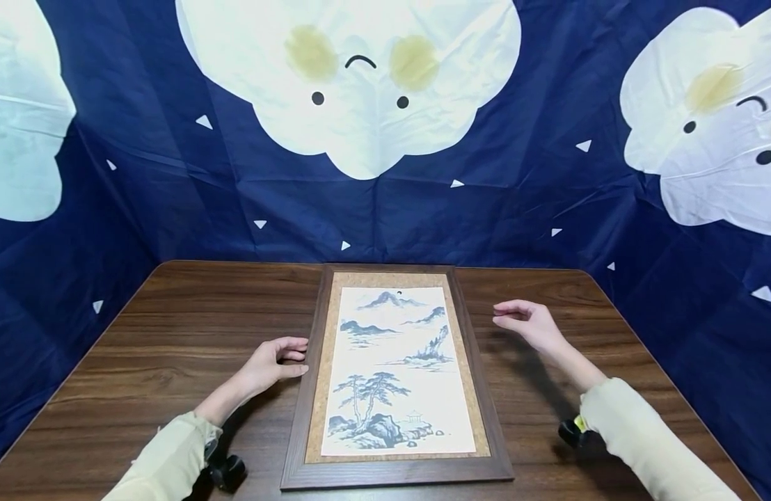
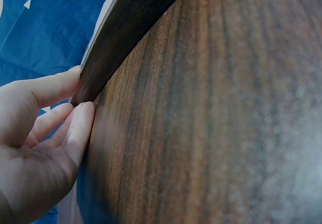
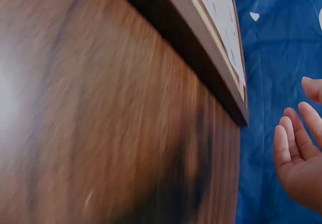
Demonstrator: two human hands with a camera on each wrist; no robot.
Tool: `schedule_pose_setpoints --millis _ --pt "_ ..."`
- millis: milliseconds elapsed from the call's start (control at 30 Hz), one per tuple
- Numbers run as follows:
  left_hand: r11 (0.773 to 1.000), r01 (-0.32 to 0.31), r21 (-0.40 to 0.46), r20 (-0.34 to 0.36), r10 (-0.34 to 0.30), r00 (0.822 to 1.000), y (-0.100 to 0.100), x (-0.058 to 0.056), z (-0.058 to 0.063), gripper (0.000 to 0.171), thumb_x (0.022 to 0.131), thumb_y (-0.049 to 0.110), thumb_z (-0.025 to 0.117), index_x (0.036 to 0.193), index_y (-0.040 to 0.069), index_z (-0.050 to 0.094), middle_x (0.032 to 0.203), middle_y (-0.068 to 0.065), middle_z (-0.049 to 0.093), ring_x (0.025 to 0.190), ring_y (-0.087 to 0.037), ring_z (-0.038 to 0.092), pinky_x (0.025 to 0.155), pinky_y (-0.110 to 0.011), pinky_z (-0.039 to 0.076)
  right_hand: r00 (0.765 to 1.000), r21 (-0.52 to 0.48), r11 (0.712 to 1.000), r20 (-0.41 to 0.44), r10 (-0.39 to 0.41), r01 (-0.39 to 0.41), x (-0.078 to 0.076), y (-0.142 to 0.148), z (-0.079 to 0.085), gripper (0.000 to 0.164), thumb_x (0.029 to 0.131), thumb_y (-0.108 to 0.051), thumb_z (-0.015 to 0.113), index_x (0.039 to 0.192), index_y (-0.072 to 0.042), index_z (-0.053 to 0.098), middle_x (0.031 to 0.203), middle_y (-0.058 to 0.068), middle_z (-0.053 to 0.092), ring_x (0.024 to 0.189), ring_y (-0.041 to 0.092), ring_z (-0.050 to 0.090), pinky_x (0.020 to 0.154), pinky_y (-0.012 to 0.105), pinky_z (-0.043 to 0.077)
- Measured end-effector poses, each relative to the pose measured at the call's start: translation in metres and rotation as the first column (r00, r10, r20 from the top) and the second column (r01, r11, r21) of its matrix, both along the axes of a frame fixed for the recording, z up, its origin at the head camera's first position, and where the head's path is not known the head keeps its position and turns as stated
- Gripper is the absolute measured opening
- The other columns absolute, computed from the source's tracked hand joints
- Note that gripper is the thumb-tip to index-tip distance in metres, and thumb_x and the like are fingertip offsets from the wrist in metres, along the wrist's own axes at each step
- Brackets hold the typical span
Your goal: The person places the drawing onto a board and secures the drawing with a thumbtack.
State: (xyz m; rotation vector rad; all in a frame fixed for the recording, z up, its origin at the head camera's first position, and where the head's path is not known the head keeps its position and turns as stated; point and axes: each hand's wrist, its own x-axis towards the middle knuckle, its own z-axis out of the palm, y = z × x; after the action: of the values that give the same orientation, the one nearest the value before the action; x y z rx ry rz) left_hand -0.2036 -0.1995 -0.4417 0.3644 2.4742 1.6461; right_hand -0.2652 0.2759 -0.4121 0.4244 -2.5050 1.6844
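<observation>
A framed ink landscape picture (image 1: 398,417) lies on the table, its white sheet mounted on a cork-coloured board inside a brown wooden frame (image 1: 398,473). My left hand (image 1: 269,365) touches the frame's left side with its fingertips; in the left wrist view, thumb and fingers of that hand (image 2: 40,128) meet the frame's dark side (image 2: 118,38). To the right of the frame, my right hand (image 1: 536,327) is held apart from it with relaxed fingers and nothing in them. That hand (image 3: 302,153) also appears beyond the frame's corner in the right wrist view.
The brown wood-grain table (image 1: 223,306) carries the picture at its middle, reaching the back edge. Behind and at both sides hangs a dark blue curtain (image 1: 373,216) with white clouds. Dark wrist devices (image 1: 227,473) sit at both sleeves.
</observation>
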Motion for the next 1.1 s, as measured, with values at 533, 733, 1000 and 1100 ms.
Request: schedule_pose_setpoints --millis 533,733,1000,1100 --pt "1.000 -0.020 -0.018 -0.003 0.020 1.000 0.006 0.003 0.005 0.048 0.078 -0.001 0.066 0.119 -0.016 0.047 0.118 -0.030 0.052 0.100 -0.034 0.056 0.071 -0.018 0.047 0.994 0.069 0.992 -0.003 -0.108 0.108 0.037 0.044 -0.003 0.043 0.078 -0.019 0.070 0.106 0.012 0.057 0.091 0.003 0.069 0.075 -0.001 0.060 0.065 0.013 0.046" --pt "0.999 -0.029 -0.045 0.011 0.030 1.000 0.007 0.003 0.007 0.048 0.078 0.000 0.067 0.120 -0.014 0.047 0.117 -0.029 0.053 0.097 -0.033 0.057 0.062 -0.021 0.048 0.992 0.106 0.987 -0.005 -0.124 0.124 0.043 0.045 -0.003 0.038 0.079 -0.010 0.069 0.106 0.014 0.057 0.089 -0.001 0.068 0.073 -0.003 0.058 0.064 0.014 0.045" --pt "0.989 -0.074 -0.128 -0.040 0.069 0.997 0.001 -0.002 0.010 0.046 0.080 0.008 0.068 0.119 -0.010 0.051 0.114 -0.024 0.057 0.096 -0.028 0.059 0.070 -0.020 0.047 0.994 0.107 0.989 -0.048 -0.101 0.105 0.041 0.044 -0.007 0.036 0.079 -0.005 0.069 0.105 0.016 0.055 0.088 -0.006 0.067 0.073 -0.002 0.059 0.063 0.015 0.047" --pt "0.979 -0.114 -0.167 -0.103 0.098 0.990 -0.005 -0.005 0.015 0.047 0.082 0.015 0.067 0.119 -0.009 0.052 0.114 -0.023 0.058 0.097 -0.028 0.059 0.074 -0.021 0.046 0.994 0.135 0.985 -0.047 -0.102 0.107 0.039 0.044 -0.009 0.039 0.079 -0.008 0.069 0.108 0.014 0.055 0.090 -0.004 0.067 0.075 -0.002 0.059 0.064 0.015 0.047"
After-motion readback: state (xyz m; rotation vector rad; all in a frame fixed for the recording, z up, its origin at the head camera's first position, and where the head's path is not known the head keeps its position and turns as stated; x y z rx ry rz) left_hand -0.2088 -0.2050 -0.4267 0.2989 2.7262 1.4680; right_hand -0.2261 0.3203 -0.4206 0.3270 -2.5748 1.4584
